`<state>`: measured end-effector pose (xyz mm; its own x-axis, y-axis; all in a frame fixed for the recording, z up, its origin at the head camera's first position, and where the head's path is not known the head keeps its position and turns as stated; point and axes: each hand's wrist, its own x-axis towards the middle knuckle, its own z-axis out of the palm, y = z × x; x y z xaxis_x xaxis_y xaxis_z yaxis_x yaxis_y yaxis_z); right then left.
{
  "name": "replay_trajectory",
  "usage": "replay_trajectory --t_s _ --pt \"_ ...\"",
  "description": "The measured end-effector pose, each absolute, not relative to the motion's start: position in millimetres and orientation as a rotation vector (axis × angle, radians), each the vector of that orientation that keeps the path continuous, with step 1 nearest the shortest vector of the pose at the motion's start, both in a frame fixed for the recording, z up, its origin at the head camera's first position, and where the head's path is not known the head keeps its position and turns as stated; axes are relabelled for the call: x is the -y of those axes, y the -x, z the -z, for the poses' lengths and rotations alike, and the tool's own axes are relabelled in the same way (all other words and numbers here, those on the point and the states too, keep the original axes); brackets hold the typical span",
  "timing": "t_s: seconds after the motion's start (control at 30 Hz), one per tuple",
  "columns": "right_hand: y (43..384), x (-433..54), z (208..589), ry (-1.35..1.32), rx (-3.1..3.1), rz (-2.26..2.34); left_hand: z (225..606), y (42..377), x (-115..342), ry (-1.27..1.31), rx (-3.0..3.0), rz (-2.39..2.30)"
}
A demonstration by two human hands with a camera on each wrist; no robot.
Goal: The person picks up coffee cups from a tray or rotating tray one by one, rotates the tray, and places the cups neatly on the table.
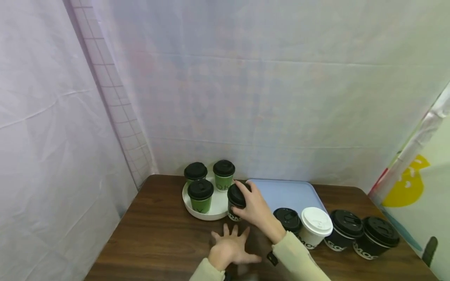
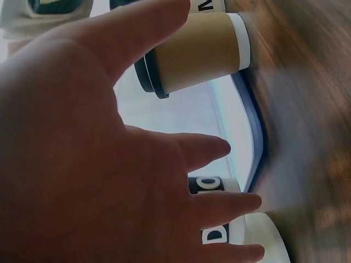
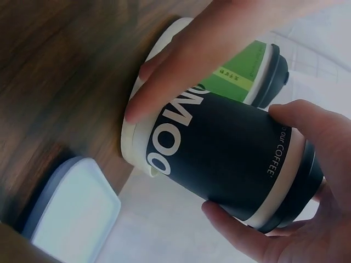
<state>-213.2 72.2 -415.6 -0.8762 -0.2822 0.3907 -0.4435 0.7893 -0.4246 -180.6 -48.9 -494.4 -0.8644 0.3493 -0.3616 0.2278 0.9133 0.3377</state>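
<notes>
My right hand (image 1: 258,208) grips a black paper coffee cup (image 3: 219,148) around its upper part, just under the black lid. This cup stands at the right edge of a white round tray (image 1: 190,210); whether its base touches anything is hard to tell. On the tray sit green cups with black lids: one at the front (image 1: 201,195), one behind it (image 1: 195,171) and one at the back right (image 1: 224,173). My left hand (image 1: 230,248) is spread over the brown table in front of the held cup, holding nothing. Its fingers cross before the cup in the right wrist view.
A light blue rectangular tray (image 1: 284,191) lies at the back right. Along its front and to the right stand a black-lidded cup (image 1: 288,220), a white cup (image 1: 316,224) and two black cups (image 1: 342,230). White sheets (image 1: 267,97) hang behind the wooden table (image 1: 147,234).
</notes>
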Motion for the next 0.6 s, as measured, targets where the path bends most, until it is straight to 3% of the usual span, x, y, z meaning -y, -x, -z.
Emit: replay_trajectory --t_s 0.17,0.4,0.6 --pt "203 -82 415 -0.519 2.684 -0.751 493 178 48 -0.423 -2.631 -0.371" --pt "182 -94 410 -0.497 2.671 -0.749 454 159 49 -0.339 -2.619 -0.325" --pt "167 -101 407 -0.492 2.671 -0.705 445 154 50 -0.275 -2.681 -0.308"
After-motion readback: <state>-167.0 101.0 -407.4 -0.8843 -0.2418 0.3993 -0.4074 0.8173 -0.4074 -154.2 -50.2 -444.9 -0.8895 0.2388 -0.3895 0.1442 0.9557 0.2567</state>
